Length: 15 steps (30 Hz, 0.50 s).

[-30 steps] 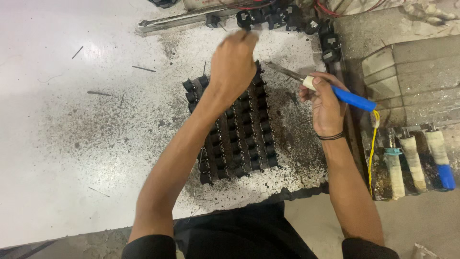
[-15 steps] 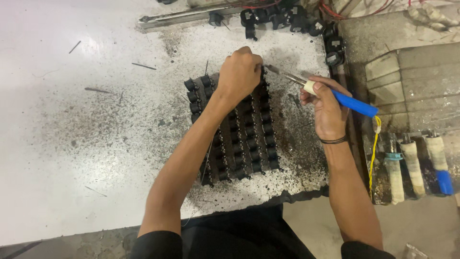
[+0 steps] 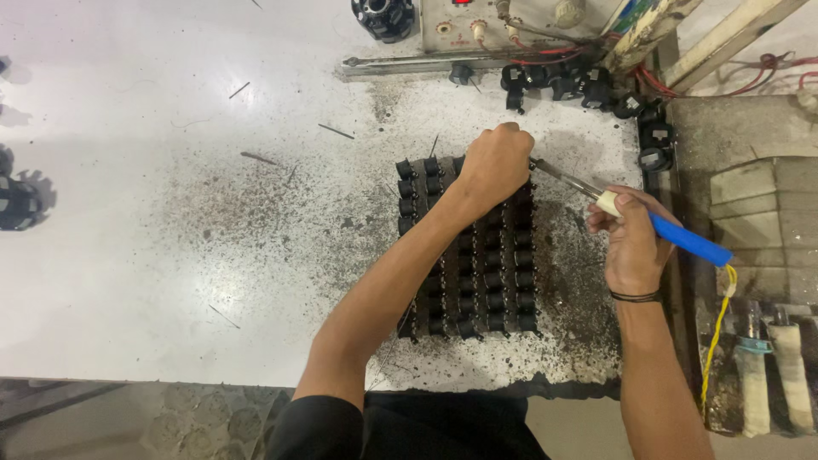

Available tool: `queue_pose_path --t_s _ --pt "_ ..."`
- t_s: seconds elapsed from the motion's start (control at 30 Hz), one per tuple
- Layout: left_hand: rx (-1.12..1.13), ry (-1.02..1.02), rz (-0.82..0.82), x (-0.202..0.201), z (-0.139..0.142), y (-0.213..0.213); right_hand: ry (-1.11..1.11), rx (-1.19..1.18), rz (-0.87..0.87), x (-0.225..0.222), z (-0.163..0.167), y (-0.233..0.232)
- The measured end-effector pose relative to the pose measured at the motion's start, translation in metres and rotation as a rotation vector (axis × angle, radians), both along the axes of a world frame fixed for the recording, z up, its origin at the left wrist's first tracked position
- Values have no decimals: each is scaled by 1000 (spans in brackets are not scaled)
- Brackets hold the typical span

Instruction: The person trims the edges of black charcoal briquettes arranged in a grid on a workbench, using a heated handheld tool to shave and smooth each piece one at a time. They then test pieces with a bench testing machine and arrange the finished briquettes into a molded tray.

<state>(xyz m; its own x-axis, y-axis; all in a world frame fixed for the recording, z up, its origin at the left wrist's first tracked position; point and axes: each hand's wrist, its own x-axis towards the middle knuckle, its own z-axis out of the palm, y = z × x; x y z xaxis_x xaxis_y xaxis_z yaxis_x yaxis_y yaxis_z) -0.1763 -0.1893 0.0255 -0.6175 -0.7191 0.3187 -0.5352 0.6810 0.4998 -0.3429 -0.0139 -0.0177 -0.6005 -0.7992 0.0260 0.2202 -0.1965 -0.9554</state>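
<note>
My left hand [image 3: 496, 163] is curled into a fist over the far end of the block of black parts [image 3: 490, 273] on the stained white table [image 3: 170, 255]. My right hand [image 3: 629, 243] grips the blue-handled soldering iron [image 3: 673, 238], fingers wrapped round it, its metal tip beside my left fist.

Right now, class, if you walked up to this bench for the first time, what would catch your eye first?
The blue-handled soldering iron, held in the right hand at centre right, its metal tip pointing toward the left hand. That hand is closed in a fist at the top of a block of small black parts in rows, mid-table. Around it the white table is speckled with dark grime.
</note>
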Motion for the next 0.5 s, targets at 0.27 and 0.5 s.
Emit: queue_pose_path --t_s 0.27,0.5 --pt "46 117 1 4 0 3 -12 -32 -3 1 3 1" --pt "72 131 -12 8 -4 2 -42 -43 -10 0 2 2"
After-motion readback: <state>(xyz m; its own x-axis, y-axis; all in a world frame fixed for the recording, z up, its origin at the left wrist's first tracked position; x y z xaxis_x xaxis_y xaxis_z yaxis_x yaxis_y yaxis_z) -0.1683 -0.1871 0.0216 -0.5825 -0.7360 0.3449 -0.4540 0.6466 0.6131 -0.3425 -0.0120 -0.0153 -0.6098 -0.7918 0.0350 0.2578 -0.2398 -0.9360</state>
